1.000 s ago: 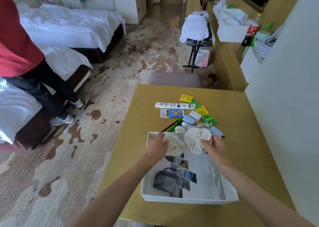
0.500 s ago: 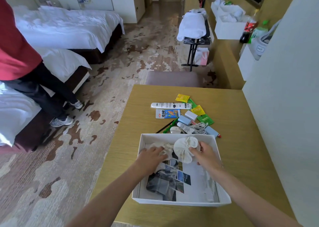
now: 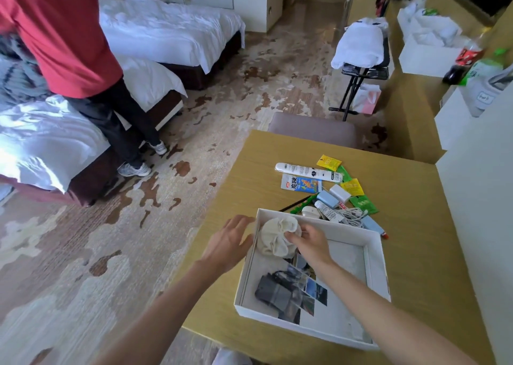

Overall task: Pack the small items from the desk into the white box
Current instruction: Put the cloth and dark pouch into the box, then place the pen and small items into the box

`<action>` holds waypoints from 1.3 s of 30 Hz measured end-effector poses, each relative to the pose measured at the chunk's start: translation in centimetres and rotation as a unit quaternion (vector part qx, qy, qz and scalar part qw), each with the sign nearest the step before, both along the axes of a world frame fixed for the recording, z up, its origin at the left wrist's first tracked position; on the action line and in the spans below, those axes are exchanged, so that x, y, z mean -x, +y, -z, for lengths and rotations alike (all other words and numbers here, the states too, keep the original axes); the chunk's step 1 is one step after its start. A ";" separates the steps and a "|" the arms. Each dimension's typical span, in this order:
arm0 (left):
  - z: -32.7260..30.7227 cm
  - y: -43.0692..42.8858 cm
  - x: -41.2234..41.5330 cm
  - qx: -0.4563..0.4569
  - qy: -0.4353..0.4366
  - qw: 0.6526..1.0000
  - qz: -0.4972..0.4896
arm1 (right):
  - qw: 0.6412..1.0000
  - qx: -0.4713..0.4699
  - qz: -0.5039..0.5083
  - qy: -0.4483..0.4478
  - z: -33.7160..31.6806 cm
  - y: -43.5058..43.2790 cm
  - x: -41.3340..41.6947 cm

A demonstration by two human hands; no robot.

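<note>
Head view, right hand [image 3: 311, 243] gripping cream pouch [image 3: 276, 235], white box [image 3: 376, 264], labels unreadable

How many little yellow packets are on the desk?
2. One yellow packet lies at the far end of the pile, beside the long white tube. The other lies nearer, next to the white charger. More may hide underneath.

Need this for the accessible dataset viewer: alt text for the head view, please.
A person's right hand presses a cream-coloured bundled cloth pouch into the far left corner of an open white cardboard box on a tan wooden desk; the left hand hovers open just outside the box. Small packets, chargers and a cable lie unpacked beyond it.
</note>
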State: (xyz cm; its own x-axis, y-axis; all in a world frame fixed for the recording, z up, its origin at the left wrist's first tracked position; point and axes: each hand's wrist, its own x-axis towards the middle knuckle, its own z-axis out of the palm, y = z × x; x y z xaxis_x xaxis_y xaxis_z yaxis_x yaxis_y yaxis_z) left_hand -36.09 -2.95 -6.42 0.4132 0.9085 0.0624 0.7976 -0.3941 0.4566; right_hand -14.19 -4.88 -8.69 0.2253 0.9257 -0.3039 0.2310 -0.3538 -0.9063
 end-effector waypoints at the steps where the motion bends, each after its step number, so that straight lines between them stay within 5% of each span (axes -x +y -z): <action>1: 0.0 0.0 0.1 0.046 -0.007 0.999 -0.018 | 1.000 0.004 -0.008 -0.021 0.4 0.4 0.7; 5: -0.2 0.3 0.0 0.109 0.008 0.994 -0.020 | 0.990 0.025 -0.025 -0.138 1.3 1.1 2.1; 12: -0.8 1.9 -1.6 0.014 -0.003 0.999 -0.052 | 0.938 -0.033 -0.116 -0.326 -1.9 -0.1 -2.2; 21: -2.6 5.3 -7.6 -0.026 0.016 0.999 -0.014 | 0.951 -0.120 -0.048 -0.280 -6.0 1.2 -10.7; 29: -0.9 12.7 -12.5 0.198 0.092 0.976 0.026 | 0.931 0.012 -0.162 -0.326 -2.5 7.1 -13.0; 39: 6.0 17.9 -17.7 0.198 0.189 0.956 0.107 | 0.879 0.119 -0.155 -0.436 2.7 12.9 -11.4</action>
